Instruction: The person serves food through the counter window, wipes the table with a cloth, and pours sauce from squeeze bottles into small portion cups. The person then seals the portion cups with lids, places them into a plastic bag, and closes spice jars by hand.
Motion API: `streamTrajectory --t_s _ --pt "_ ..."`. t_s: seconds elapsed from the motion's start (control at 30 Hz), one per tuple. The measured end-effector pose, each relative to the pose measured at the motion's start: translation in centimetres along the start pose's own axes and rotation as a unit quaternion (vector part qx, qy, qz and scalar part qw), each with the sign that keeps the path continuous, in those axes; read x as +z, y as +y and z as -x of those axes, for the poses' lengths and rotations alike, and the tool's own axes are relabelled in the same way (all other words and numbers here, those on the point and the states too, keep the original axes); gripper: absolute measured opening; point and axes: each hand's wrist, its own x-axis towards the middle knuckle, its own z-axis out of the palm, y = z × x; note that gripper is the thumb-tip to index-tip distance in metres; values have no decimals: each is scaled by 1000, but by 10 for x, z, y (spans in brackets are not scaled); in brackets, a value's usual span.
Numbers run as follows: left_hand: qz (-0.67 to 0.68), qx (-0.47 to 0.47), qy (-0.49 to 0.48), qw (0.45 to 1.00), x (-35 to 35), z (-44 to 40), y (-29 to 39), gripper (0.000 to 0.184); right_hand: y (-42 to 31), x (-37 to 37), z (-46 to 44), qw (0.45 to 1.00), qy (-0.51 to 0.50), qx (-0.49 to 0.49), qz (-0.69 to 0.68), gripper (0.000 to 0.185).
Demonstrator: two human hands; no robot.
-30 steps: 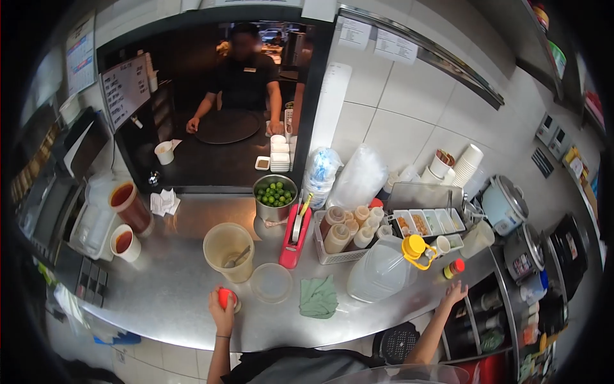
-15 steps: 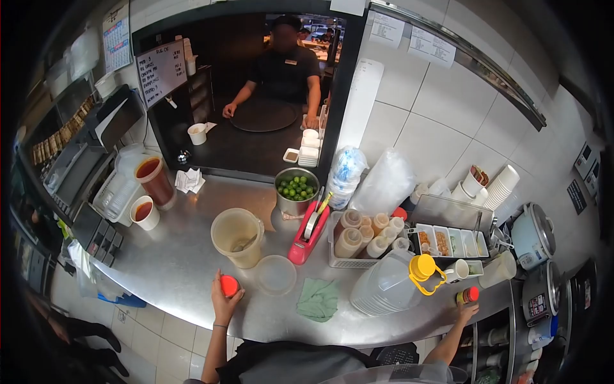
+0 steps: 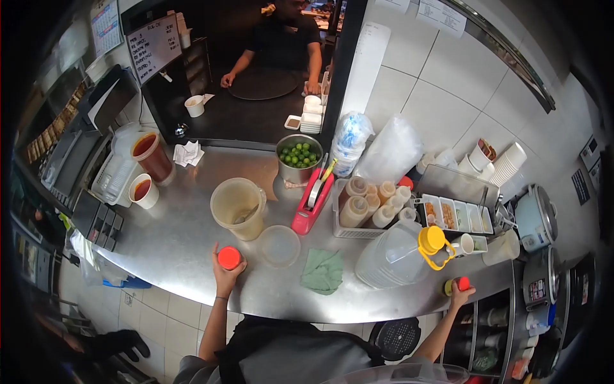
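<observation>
My left hand [image 3: 226,276] is closed round a small jar with a red lid [image 3: 229,258], held at the counter's front edge. Beyond it stands a tall translucent tub [image 3: 220,208] with a utensil inside, and a round clear lid [image 3: 279,246] lies beside the tub. Far to the right, my right hand [image 3: 462,294] grips a second small jar with a red cap [image 3: 449,287] and a yellowish-green body, near the counter edge. Left of that hand is a large clear jug with a yellow cap [image 3: 390,256]. A green cloth [image 3: 322,271] lies between my hands.
A pink tape dispenser [image 3: 311,205], a bowl of green limes [image 3: 299,155] and a basket of squeeze bottles [image 3: 358,232] stand behind. Containers of red sauce [image 3: 153,160] are at left. A co-worker [image 3: 281,48] stands behind a dark round tray [image 3: 262,83] at the pass-through.
The view has tipped downward, so the counter sits higher in it. My right hand has come left and closer to me with its jar. My left hand keeps its jar near the tub.
</observation>
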Motion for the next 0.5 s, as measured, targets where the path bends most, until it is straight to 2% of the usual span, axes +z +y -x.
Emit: streamTrajectory --t_s 0.1,0.13,0.17,0.2,0.23,0.27,0.3,0.33,0.37,0.43,0.47,0.5 --pt "-26 6 -52 998 -15 -12 -17 80 -24 -46 73 997 -63 -32 12 63" --pt "-49 18 -86 995 -20 -20 -17 74 -12 -53 95 994 -108 -7 -23 61" --pt "-38 17 -77 996 -23 -26 -11 66 2 -63 118 987 -151 18 -58 60" --pt "-36 18 -79 996 -30 -35 -16 66 15 -70 146 964 -207 -40 -161 58" --pt "-12 9 -78 997 -35 -43 -23 66 -81 -103 201 936 -277 18 -216 56" --pt "12 -2 -78 997 -41 -48 -28 65 -131 -120 241 909 -343 31 -234 56" --pt "13 -5 -81 997 -47 -53 -27 65 -131 -111 269 900 -377 -1 -218 61" --pt "29 -16 -80 996 -52 -61 -22 65 -172 -109 297 889 -412 -93 -174 69" --pt "43 -28 -79 996 -58 -69 -18 65 -210 -99 329 825 -503 25 -255 74" --pt "22 -14 -69 997 -65 -81 -23 65 -288 -69 380 747 -604 0 -278 72" --pt "4 0 -56 998 -69 -87 -27 66 -310 -42 407 734 -615 -70 -280 72" --pt "0 -5 -65 998 -74 -94 -32 66 -324 -13 431 748 -588 -217 -217 72"
